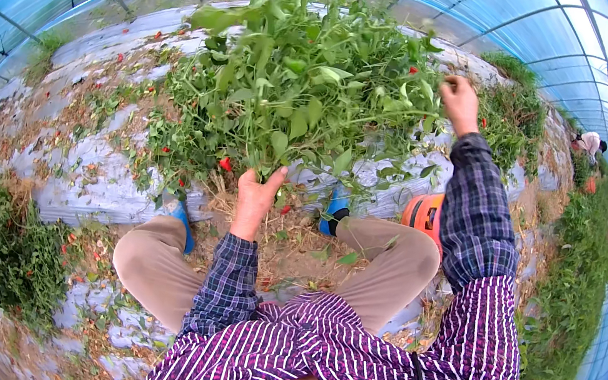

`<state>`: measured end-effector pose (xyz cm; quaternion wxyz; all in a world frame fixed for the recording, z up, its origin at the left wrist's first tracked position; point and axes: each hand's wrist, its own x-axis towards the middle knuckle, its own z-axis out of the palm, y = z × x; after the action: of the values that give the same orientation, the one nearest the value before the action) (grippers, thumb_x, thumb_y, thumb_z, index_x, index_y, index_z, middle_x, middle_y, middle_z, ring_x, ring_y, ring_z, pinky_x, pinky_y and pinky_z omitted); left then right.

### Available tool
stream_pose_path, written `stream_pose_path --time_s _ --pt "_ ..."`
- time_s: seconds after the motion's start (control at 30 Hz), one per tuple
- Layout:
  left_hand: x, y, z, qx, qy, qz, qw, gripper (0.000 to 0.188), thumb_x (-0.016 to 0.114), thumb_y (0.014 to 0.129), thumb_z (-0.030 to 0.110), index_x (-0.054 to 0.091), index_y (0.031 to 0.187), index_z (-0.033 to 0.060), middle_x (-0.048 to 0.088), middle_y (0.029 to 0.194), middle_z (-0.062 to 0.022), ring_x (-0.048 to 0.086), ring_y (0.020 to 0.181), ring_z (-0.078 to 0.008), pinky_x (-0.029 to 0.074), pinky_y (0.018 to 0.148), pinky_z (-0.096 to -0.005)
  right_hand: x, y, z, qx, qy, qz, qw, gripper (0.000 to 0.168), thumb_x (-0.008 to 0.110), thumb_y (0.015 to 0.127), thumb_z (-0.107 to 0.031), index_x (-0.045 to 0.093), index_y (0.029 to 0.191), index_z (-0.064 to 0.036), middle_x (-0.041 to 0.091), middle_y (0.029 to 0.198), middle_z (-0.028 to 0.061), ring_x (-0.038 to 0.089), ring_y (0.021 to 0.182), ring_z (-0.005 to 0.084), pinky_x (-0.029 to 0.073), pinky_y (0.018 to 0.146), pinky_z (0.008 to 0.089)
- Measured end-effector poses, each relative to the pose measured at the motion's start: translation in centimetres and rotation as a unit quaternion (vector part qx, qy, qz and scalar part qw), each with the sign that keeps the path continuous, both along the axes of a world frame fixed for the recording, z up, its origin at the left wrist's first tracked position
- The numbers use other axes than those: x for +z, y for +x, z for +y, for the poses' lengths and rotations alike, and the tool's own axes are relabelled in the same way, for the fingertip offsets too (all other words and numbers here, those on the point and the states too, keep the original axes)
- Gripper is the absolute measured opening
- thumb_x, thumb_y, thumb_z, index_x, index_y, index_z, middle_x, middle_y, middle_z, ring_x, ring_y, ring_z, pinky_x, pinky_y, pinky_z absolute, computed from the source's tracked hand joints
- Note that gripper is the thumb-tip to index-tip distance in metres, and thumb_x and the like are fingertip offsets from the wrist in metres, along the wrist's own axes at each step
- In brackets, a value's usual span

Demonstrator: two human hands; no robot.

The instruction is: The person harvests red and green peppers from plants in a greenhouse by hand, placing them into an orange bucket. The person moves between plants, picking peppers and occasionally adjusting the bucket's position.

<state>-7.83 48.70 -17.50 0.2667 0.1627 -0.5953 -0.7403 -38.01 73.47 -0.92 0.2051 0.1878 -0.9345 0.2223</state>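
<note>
My left hand [256, 201] grips the stems of a leafy green pepper plant [299, 96], which stands up from the fist with its foliage spread before me. Just left of that hand a red pepper [225, 164] shows low in the leaves. My right hand [460, 104] is raised at the plant's right side, its fingers curled near the outer leaves; whether something is pinched in them cannot be made out. Another red pepper [413, 70] hangs among the leaves left of the right hand.
An orange bucket [424, 214] stands beside my right knee, partly behind my sleeve. Silvery mulch film [87, 194] covers the ground, strewn with dry leaves and red peppers. Heaped green plants [3, 253] lie at left. Far right, another person [590, 143] bends down under the blue greenhouse film [542, 31].
</note>
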Motion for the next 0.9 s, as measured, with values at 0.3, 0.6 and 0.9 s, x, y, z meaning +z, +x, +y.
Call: stream_pose_path --time_s 0.3,0.6,0.9 --pt "-0.1 0.6 0.2 -0.003 -0.028 -0.028 0.999 0.023 0.067 0.081 0.013 0.061 0.097 -0.0023 0.065 0.088 -0.0047 0.057 0.077 -0.0091 0.045 0.071 -0.0244 4.8 6.0 1.3 0.264 -0.509 -0.329 0.751 0.020 0.050 0.091 -0.031 0.048 0.086 -0.012 0.032 0.060 -0.0040 0.032 0.054 0.0097 0.033 0.054 0.0243" --pt "-0.6 0.3 1.0 -0.010 -0.039 -0.027 0.999 0.023 0.066 0.081 0.011 0.062 0.099 -0.0010 0.066 0.089 -0.0041 0.057 0.078 -0.0090 0.045 0.073 -0.0248 3.0 9.4 -0.7 0.207 -0.362 -0.392 0.820 0.033 0.050 0.092 -0.024 0.051 0.118 -0.003 0.062 0.100 0.0077 0.059 0.079 0.0104 0.047 0.068 0.0240" --pt "-1.2 1.0 1.2 -0.006 -0.079 -0.019 0.997 0.022 0.066 0.081 0.012 0.062 0.099 -0.0012 0.066 0.089 -0.0053 0.057 0.078 -0.0094 0.045 0.071 -0.0254 3.0 8.2 -3.7 0.262 -0.540 -0.458 0.655 0.032 0.050 0.093 -0.024 0.048 0.121 -0.009 0.061 0.104 0.0086 0.059 0.085 0.0148 0.048 0.069 0.0297"
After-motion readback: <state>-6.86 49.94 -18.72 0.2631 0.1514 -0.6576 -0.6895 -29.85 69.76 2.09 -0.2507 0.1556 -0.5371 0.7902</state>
